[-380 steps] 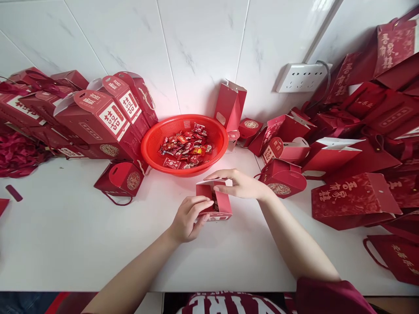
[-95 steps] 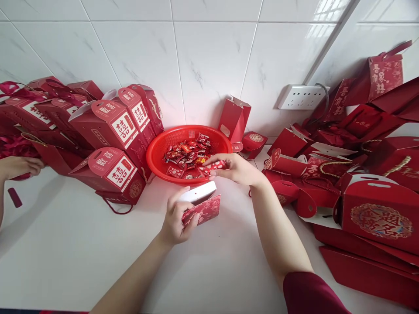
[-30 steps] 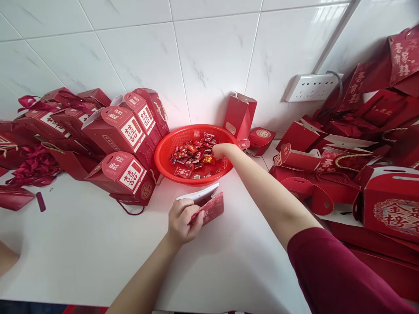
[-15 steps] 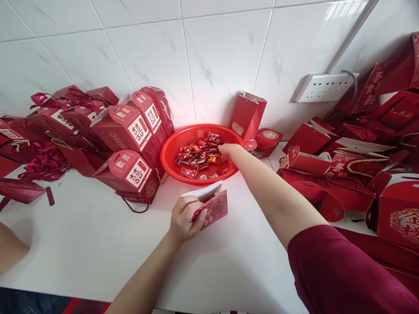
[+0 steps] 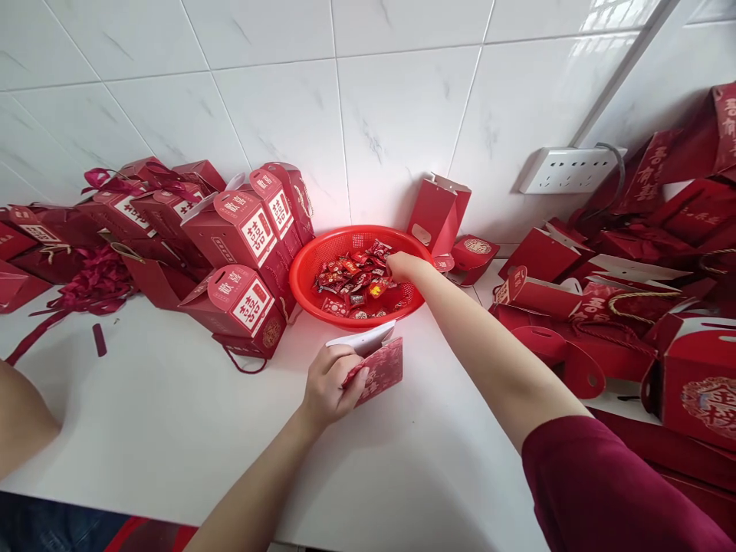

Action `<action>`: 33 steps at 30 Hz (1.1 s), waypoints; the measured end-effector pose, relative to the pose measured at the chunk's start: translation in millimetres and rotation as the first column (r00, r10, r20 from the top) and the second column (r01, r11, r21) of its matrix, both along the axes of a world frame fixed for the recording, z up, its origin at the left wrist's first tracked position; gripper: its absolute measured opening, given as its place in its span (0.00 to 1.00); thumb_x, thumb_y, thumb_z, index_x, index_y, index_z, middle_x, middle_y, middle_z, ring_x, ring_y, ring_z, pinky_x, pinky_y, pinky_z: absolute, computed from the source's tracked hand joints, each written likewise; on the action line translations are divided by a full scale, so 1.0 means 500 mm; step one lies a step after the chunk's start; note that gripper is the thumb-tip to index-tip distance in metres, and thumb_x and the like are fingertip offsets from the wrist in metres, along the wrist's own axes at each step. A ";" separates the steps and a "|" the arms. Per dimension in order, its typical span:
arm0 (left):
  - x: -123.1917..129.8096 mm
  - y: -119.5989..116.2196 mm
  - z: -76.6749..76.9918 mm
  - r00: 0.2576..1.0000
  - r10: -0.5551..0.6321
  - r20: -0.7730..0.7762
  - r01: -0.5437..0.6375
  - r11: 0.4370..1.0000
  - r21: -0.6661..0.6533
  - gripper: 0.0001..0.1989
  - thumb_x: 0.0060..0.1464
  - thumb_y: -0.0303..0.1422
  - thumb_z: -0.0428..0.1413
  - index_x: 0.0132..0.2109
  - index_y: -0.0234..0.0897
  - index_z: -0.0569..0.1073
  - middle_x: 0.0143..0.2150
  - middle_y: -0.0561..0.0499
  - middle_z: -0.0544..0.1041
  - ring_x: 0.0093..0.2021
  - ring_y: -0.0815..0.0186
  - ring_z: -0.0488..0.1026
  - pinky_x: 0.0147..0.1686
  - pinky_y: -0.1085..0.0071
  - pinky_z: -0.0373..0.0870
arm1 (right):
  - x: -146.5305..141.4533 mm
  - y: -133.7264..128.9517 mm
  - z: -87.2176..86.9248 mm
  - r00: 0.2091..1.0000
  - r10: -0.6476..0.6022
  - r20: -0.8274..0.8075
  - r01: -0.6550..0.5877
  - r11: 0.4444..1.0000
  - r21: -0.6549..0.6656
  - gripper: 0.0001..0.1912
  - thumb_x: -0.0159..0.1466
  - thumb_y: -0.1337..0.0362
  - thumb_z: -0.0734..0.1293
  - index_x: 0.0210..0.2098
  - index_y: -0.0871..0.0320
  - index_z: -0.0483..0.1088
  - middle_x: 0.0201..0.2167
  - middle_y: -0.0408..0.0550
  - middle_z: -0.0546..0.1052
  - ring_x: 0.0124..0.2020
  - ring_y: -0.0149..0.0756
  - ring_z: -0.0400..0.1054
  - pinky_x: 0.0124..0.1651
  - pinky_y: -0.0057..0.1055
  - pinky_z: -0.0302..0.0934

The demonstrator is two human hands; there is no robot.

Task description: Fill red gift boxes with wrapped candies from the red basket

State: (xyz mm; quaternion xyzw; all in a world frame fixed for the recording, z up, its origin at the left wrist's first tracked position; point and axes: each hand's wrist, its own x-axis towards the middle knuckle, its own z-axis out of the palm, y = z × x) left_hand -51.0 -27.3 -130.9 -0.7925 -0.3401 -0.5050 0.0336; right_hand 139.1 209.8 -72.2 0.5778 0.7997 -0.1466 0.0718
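My left hand (image 5: 335,386) is closed around the side of a red patterned gift box (image 5: 382,371), its top open and a white inner face showing. The box is held tilted just above the white table, in front of a red plastic basket (image 5: 304,300). Wrapped candies (image 5: 350,280) in red and gold lie heaped in that basket. My right hand (image 5: 405,266) reaches over the basket's right rim into the candies. Its fingers point down and away, hidden behind the back of the hand, so what they hold cannot be seen.
Red gift boxes (image 5: 244,230) stand stacked at left, beside a heap of dark red ribbon (image 5: 95,282). An upright red bag (image 5: 440,213) leans against the tiled wall. More boxes (image 5: 609,326) crowd the right, below a power strip (image 5: 566,170). Another person's arm (image 5: 23,418) rests at far left.
The view has shifted slightly, so everything sits a little lower. My left hand keeps its hold on the gift box, and my right hand stays in the basket among slightly disturbed candies.
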 end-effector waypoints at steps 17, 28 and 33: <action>0.009 -0.002 0.007 1.000 -0.004 0.003 0.003 1.000 0.023 0.09 0.55 0.23 0.57 0.43 0.38 0.71 0.47 0.45 0.74 0.44 0.62 0.76 0.42 0.64 0.77 | 0.130 -0.342 0.099 -0.009 -0.234 -0.972 -0.226 0.948 -0.226 0.22 0.57 0.60 0.77 0.50 0.57 0.78 0.43 0.49 0.82 0.41 0.35 0.76 0.43 0.31 0.75; 0.018 -0.012 0.001 0.995 -0.004 -0.103 0.023 0.982 0.187 0.09 0.54 0.24 0.56 0.43 0.38 0.72 0.54 0.43 0.71 0.50 0.58 0.76 0.43 0.62 0.80 | 0.158 -0.410 0.143 0.091 -0.063 -0.994 -0.362 0.928 -0.092 0.24 0.63 0.67 0.70 0.59 0.55 0.71 0.44 0.48 0.81 0.44 0.36 0.75 0.50 0.34 0.71; 0.021 -0.011 0.008 0.994 -0.014 -0.107 0.034 0.981 0.191 0.10 0.53 0.24 0.56 0.42 0.39 0.72 0.54 0.44 0.71 0.47 0.61 0.76 0.42 0.63 0.80 | 0.162 -0.406 0.140 0.145 0.016 -0.989 -0.298 0.954 -0.028 0.23 0.66 0.67 0.68 0.60 0.55 0.70 0.47 0.50 0.80 0.46 0.37 0.75 0.51 0.35 0.70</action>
